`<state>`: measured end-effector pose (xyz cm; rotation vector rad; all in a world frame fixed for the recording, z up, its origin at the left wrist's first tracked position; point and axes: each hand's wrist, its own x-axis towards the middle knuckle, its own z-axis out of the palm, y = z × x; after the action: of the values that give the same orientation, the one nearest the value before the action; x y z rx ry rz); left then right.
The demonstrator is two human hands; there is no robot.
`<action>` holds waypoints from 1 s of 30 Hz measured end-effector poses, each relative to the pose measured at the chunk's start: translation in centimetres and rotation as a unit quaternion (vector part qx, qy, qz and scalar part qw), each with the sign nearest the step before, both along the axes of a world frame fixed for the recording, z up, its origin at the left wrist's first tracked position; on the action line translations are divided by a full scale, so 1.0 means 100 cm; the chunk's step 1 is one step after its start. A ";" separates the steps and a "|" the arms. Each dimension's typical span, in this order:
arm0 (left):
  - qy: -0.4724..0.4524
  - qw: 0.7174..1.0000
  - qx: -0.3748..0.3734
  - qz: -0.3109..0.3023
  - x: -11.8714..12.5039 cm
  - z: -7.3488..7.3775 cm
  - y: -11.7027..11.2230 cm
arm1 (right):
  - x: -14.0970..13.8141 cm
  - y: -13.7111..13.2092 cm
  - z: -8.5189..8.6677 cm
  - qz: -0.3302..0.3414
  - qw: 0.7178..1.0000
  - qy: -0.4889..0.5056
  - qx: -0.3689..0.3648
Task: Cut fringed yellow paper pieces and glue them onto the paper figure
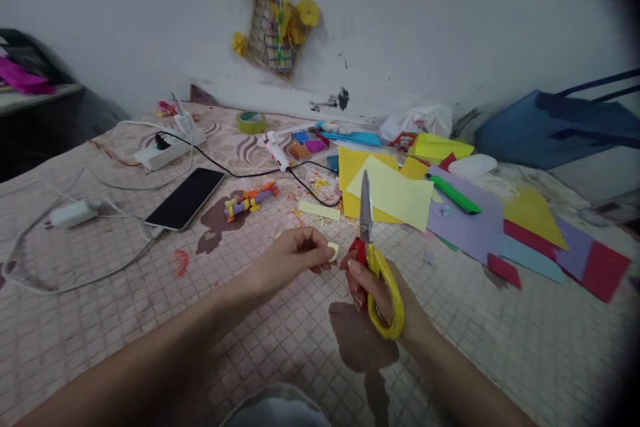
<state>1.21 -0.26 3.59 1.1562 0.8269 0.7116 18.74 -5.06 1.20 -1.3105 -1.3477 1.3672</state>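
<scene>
My left hand is closed, pinching a small pale yellow piece of paper between thumb and fingers. In my right hand is a pair of scissors with yellow and red handles, blades pointing up and away from me. The blades look closed together, apart from the paper piece. Just beyond my hands lies a pale yellow paper strip among colourful scraps. A pale yellow sheet rests on a darker yellow sheet behind the scissors.
A white glue gun with a black cord, green tape and a rolled purple paper piece lie ahead. Left are a phone and a power strip. A green cutter lies on coloured papers at right.
</scene>
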 end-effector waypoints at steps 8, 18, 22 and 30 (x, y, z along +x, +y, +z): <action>-0.035 0.996 0.004 0.084 -0.016 0.014 0.013 | 0.001 -0.007 0.001 0.074 0.995 -0.059 0.017; -0.063 0.993 0.024 0.101 -0.020 0.014 0.017 | 0.000 -0.008 0.007 0.107 0.987 -0.118 0.023; -0.058 0.993 0.030 0.102 -0.020 0.013 0.018 | -0.003 -0.007 0.013 0.112 0.985 -0.132 0.024; -0.055 0.993 0.030 0.104 -0.019 0.013 0.018 | -0.006 -0.008 0.011 0.112 0.984 -0.136 0.033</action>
<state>-0.73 1.51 4.87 1.0825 0.8453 0.9703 18.18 -5.83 2.32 -1.3705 -1.7554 1.3097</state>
